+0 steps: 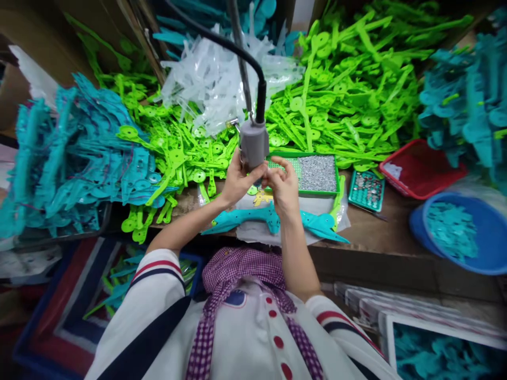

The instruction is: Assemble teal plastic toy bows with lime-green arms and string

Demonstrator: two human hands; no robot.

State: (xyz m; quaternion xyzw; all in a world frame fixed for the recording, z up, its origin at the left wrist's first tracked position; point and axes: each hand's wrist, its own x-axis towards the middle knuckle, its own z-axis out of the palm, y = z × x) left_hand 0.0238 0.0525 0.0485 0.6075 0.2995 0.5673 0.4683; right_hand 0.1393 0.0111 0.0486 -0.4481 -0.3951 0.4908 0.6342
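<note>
My left hand (236, 180) is closed around the lower part of a grey hanging power tool (253, 142) with a black cable rising from it. My right hand (282, 189) is beside it, fingers pinched under the tool's tip on something too small to name. Just below my hands lies a teal plastic part (273, 219) on a white sheet on the wooden bench. A green tray (317, 174) with small metal screws sits right behind my right hand.
Heaps of green plastic parts (348, 89), teal parts (75, 158) and clear parts (222, 74) surround the bench. A small teal tray of round metal pieces (366, 190), a red basket (422, 169) and a blue bowl of teal bits (463, 232) stand on the right.
</note>
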